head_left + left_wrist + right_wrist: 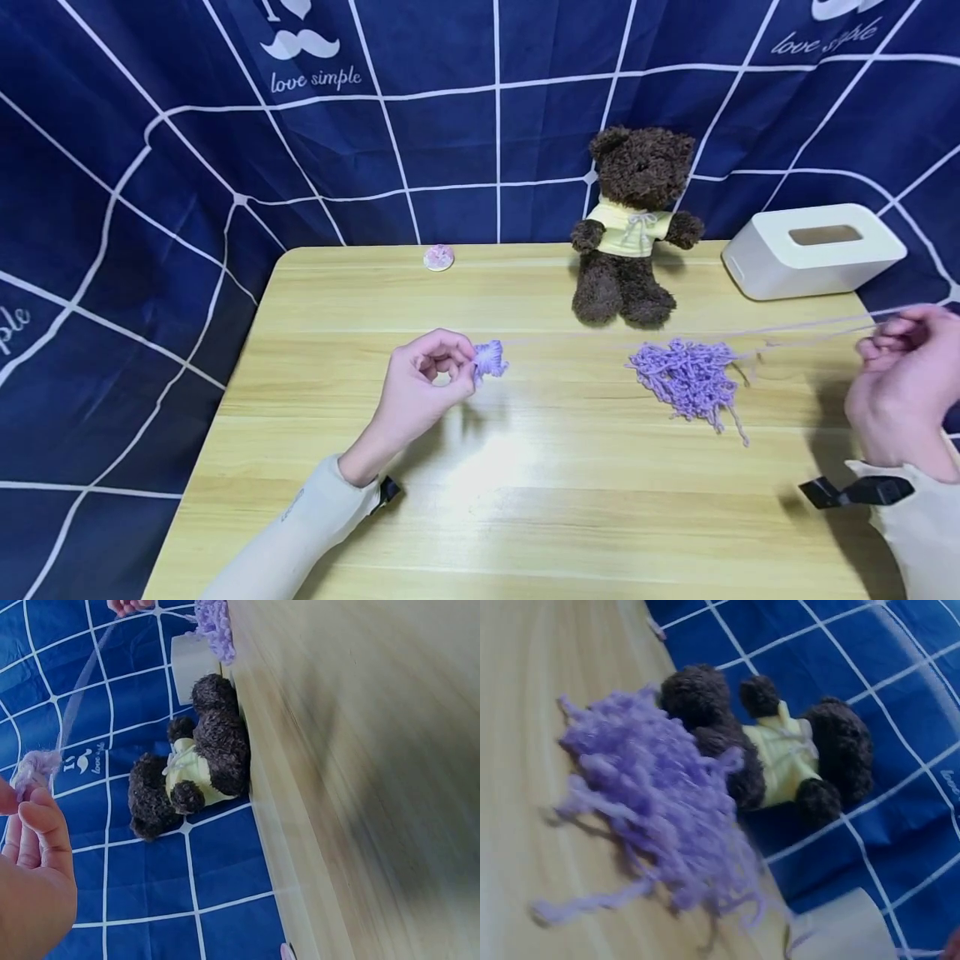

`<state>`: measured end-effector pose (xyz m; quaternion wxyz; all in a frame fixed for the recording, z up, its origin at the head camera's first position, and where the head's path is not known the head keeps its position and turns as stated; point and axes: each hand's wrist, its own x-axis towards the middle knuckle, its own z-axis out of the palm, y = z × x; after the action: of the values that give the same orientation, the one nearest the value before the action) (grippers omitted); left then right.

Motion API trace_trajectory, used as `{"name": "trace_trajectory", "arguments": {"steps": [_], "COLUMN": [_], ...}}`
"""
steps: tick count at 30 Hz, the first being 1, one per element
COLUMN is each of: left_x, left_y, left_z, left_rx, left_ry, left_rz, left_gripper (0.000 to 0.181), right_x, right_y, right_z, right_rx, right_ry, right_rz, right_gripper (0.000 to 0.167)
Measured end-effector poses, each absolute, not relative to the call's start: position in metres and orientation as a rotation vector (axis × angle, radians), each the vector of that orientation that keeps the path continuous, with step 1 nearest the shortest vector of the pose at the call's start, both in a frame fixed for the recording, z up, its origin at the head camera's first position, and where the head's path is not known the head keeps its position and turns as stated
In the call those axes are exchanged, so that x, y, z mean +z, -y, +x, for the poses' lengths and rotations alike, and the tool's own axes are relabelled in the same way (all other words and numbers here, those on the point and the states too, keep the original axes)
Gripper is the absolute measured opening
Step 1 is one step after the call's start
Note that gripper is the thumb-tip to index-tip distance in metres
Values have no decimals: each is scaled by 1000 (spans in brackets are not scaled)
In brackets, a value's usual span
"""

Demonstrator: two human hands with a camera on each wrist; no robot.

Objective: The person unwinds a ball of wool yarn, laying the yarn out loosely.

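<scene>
Between thumb and fingertips, my left hand (420,379) pinches a small wound bundle of purple yarn (490,359) above the middle of the table. My right hand (903,392), raised at the right edge with fingers curled, holds a strand of the same yarn (813,323). That strand stretches across from the bundle, while another runs from the right hand toward the loose pile of purple yarn (690,379) on the table. In the left wrist view the bundle (36,771) sits at the fingertips. Only a sliver of the right hand shows in the right wrist view.
Behind the yarn pile a brown teddy bear (633,225) in a yellow top sits upright. A white tissue box (813,250) stands at the back right. Near the back edge lies a small round pink-and-white disc (438,257). A blue gridded curtain (442,142) lines the table's back.
</scene>
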<state>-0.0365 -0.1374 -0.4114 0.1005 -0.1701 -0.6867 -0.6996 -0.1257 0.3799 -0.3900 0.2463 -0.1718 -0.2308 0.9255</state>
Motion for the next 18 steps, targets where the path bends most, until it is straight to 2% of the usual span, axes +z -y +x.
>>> {"name": "trace_trajectory", "arguments": {"steps": [5, 8, 13, 18], "left_x": [-410, -408, -406, -402], "left_y": [136, 135, 134, 134], "left_z": [-37, -37, -37, -37], "left_rx": [-2067, -2069, -2070, -2073], "left_ry": [2033, 2032, 2030, 2027], "left_rz": [-512, -522, -524, -526], "left_gripper": [19, 18, 18, 20], "right_x": [-404, -411, -413, -411], "right_y": [-364, -354, -338, -314], "right_z": [-120, -115, -110, -104], "right_rx": [2706, 2632, 2198, 1735], "right_ry": [1222, 1735, 2350, 2612], "right_rz": [-273, -109, -14, -43], "right_gripper": [30, 28, 20, 23]}}
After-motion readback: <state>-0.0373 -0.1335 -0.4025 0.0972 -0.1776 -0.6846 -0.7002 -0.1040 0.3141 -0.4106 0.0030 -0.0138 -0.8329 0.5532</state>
